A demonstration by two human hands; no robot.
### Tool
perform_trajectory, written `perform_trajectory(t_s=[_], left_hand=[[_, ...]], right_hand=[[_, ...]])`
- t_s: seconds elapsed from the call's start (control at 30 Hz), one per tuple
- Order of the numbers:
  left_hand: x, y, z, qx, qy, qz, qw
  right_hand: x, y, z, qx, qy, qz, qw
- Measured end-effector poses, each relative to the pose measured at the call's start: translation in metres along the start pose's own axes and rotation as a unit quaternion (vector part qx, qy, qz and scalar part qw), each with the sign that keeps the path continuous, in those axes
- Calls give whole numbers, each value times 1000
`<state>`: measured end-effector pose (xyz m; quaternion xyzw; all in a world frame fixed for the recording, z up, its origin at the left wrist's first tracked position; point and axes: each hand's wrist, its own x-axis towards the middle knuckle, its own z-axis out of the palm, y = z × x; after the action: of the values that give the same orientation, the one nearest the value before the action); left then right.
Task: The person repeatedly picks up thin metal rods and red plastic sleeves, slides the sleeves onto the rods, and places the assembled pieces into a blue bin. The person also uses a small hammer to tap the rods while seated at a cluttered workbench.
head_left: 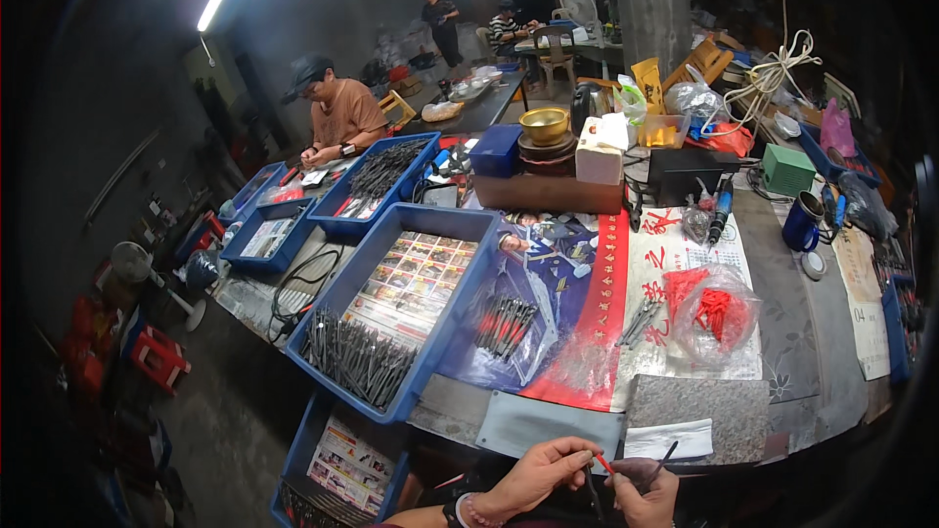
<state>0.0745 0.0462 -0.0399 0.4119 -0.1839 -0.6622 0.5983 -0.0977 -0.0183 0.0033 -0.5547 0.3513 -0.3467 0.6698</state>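
In front of me at the lower edge, my left hand (548, 469) is closed in a pinch on a slim dark rod (595, 499) that hangs below its fingertips. Close beside it, my right hand (646, 501) is closed too. A thin dark stick (669, 452) juts up from its fingers, and a dark brown covering (638, 471) lies over some of them. Between the two hands, a small red piece (604, 463) runs from the left fingertips toward the right thumb. Which hand grips the red piece more firmly is hard to tell.
Ahead lie a grey plate (548, 422), a white paper strip (669, 439) and a clear bag of red pieces (719, 315). Black-and-red rods (506, 325) lie in a bundle. A blue tray (452, 332) of dark rods stands left. A person (347, 117) works beyond.
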Motion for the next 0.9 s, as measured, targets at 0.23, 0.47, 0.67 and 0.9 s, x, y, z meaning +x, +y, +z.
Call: perform_trajectory(t_s=[0.23,0.47,0.67,0.9], left_hand=[[-5,-1,-4,3,-12,11,1000],[-11,5,0,30,-8,26,999],[-16,9,4,23,17,36,999],[-14,14,4,44,31,49,997]], right_hand=[[-4,9,-1,-9,-13,-4,1000],[-9,5,5,-28,24,65,997],[-8,11,4,-120,-14,-63,991],[-6,10,6,-190,-57,-83,977]])
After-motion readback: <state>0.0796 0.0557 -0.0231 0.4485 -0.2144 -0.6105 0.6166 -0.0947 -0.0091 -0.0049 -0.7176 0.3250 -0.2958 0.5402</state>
